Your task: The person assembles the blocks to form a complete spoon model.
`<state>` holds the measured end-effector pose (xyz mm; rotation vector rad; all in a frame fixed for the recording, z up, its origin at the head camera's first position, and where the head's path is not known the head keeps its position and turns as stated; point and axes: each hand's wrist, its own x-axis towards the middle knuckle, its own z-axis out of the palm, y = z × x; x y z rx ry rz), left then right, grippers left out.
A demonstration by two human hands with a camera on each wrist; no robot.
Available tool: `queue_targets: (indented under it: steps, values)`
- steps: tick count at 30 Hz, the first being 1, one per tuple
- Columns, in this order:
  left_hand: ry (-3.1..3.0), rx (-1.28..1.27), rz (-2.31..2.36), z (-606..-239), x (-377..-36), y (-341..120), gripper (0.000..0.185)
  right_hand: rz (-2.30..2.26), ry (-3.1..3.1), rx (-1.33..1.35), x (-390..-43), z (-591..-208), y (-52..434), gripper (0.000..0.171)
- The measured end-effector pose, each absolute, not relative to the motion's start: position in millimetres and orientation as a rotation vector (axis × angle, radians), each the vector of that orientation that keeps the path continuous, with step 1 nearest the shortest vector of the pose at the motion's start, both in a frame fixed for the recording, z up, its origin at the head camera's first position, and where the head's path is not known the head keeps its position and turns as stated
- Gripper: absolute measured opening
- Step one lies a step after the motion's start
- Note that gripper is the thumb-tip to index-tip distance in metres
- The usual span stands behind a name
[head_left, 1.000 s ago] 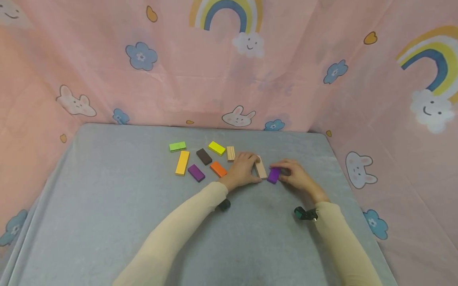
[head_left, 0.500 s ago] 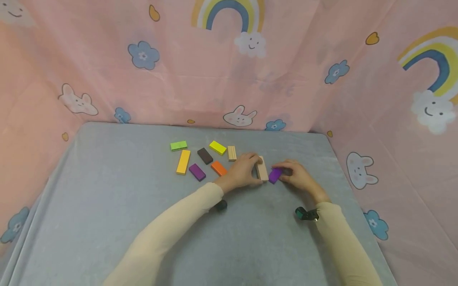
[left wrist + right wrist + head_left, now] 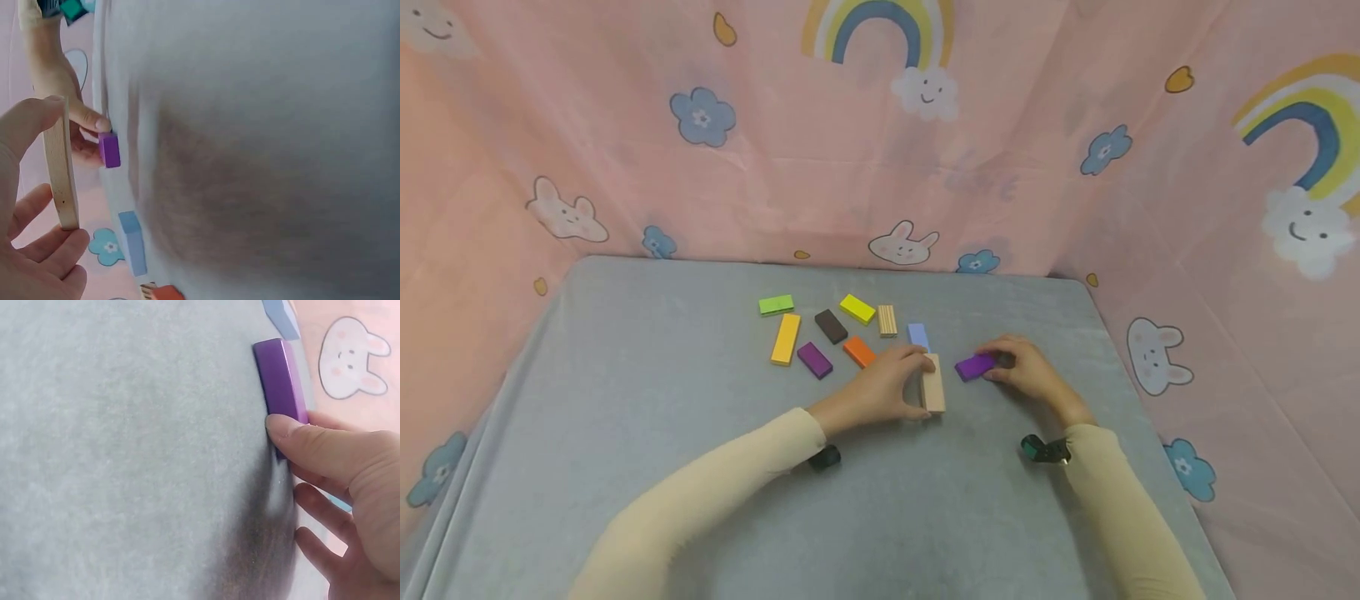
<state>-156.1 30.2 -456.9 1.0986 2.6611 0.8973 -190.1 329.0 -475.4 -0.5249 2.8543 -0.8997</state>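
Observation:
My left hand (image 3: 887, 385) pinches a plain wooden block (image 3: 61, 169) by its two ends, thumb on one and fingertips on the other. In the left wrist view that block appears lifted off the cloth. To its right, my right hand (image 3: 1026, 367) grips a purple block (image 3: 279, 378) between thumb and fingers, near one end. The purple block lies on or just over the grey cloth; I cannot tell which. Just beyond the left hand lies a light blue block (image 3: 918, 335), partly covered by that hand in the head view.
Left of the hands lie an orange block (image 3: 859, 352), a striped wooden block (image 3: 887, 321), a yellow block (image 3: 857, 309), a dark brown block (image 3: 831, 326), a second purple block (image 3: 815, 360), an amber block (image 3: 786, 339) and a green block (image 3: 776, 305). A pink curtain (image 3: 760, 183) stands behind the table.
My left hand has come nearer and slightly left with the wooden block, uncovering the light blue block. The purple block in my right hand has turned more sideways.

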Motion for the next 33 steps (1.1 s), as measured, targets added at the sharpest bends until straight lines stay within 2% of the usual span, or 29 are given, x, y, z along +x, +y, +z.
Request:
queue_targets:
  steps: [15,33]
  values:
    - [2.615,1.022,0.942,-476.8,-117.2,-27.9,0.061,-0.939,2.879,-0.477,-179.2,-472.7,311.4,0.037]
    - [2.641,0.943,0.927,-486.7,-108.5,-54.5,0.061,-0.972,2.852,-0.62,-168.5,-462.9,254.7,0.037]
